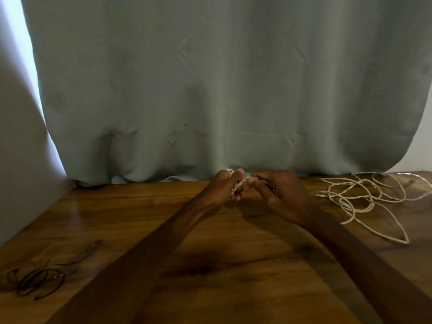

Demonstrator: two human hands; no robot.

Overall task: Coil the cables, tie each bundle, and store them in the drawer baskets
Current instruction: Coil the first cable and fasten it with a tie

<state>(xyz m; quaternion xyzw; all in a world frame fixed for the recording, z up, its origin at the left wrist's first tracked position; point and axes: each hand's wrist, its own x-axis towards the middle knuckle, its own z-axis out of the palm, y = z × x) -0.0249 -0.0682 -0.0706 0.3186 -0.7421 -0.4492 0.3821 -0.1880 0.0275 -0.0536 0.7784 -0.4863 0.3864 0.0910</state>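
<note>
Left hand (pixel 224 186) gripping coiled white twisted cable (pixel 242 182); right hand (pixel 280 195) pinching its free end; loose tangle (pixel 364 195) lying on glossy wooden table (pixel 233 253).

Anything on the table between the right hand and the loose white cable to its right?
Nothing visible: only bare wooden table lies between the right hand and the loose white cable. Both hands are busy though; the left hand grips a white cable bundle and the right pinches its end. No drawer baskets in view.

Open brown wooden tabletop (pixel 121 220) centre-left; tangled white cable (pixel 364 197) clutters right, dark wire loops (pixel 37 281) near left, grey-green curtain (pixel 210 90) behind.
</note>
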